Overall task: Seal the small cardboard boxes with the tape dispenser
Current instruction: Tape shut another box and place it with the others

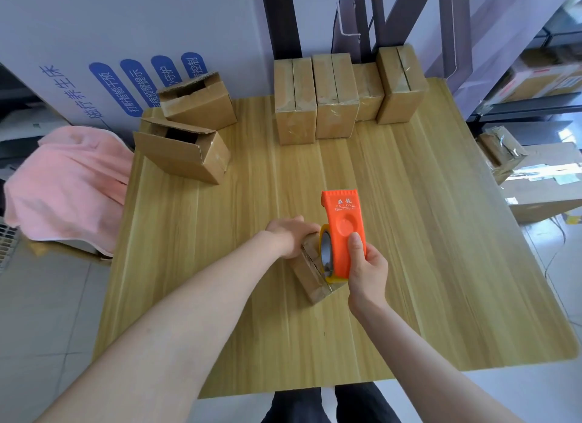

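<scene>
Box being taped: small cardboard box [310, 273] sits near the middle of the wooden table [425, 233], a bit toward the 6 o'clock edge, long axis running roughly 11 to 5. Some clear tape looks like it's already on it.

Left hand: left hand [291, 235] is clamped over the far end of the box, fingers curled down around it, pinning it to the table.

Right hand: right hand [367, 270] wraps the near end of the orange tape dispenser [345, 230], thumb flat on the orange side plate, other fingers tucked behind. Can't tell exactly how they sit back there.

Dispenser: nose points to 12, the roll is down against the box top, right beside the left hand.

Step, my guess: laying a strip along the top seam, mid-pull.

How to do it well: I'd keep the roll pressed down, pull straight along the seam, run the tape over the edge onto the end face, then tilt so the teeth cut clean. Left hand needs to hold firm or the light box will slide.

Done pile: sealed boxes [340, 92] stand in a row at 12 o'clock.

Still to do: two open boxes [189, 129] stacked at 10 o'clock, flaps not shut.
</scene>
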